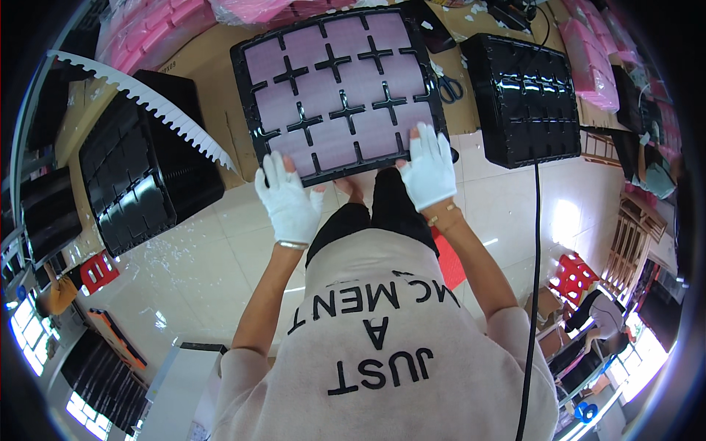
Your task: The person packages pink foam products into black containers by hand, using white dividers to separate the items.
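Both gloved hands, left hand (pixel 289 200) and right hand (pixel 429 167), lie flat (grip open, holding nothing) on the black tray (pixel 338 88), mid-frame.

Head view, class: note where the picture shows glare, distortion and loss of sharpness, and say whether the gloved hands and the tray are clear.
Head view: glare patches lie on the glossy floor tiles; fisheye bends the sawtooth white strip and darkens the rim; windows at the lower corners are blown out; the left hand, right hand and black tray are sharp and evenly lit.
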The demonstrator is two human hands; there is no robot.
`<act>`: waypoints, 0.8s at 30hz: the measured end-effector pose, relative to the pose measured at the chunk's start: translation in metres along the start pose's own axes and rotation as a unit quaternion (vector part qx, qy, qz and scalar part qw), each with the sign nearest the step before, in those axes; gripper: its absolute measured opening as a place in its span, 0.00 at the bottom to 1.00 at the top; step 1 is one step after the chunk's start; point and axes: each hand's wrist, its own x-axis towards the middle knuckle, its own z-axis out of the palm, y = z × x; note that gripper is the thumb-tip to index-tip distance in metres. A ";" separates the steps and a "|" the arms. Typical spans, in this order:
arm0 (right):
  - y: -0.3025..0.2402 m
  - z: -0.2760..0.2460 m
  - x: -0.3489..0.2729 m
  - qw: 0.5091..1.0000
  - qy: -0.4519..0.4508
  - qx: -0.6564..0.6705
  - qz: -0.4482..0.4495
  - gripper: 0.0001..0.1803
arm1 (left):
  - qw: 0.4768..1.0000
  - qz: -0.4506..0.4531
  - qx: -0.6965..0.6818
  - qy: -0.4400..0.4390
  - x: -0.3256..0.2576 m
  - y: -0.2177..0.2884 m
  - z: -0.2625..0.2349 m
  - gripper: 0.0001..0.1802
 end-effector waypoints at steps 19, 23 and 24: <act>0.024 0.000 -0.010 0.997 0.023 0.006 -0.070 0.32 | 0.999 -0.014 0.024 -0.044 -0.013 -0.010 -0.004 0.47; 0.049 0.011 -0.005 0.982 0.094 0.050 -0.154 0.24 | 0.996 -0.037 0.078 -0.027 0.011 -0.010 0.001 0.56; 0.055 0.013 -0.003 0.980 0.083 0.070 -0.168 0.22 | 0.996 -0.040 0.080 -0.019 0.013 -0.007 0.000 0.56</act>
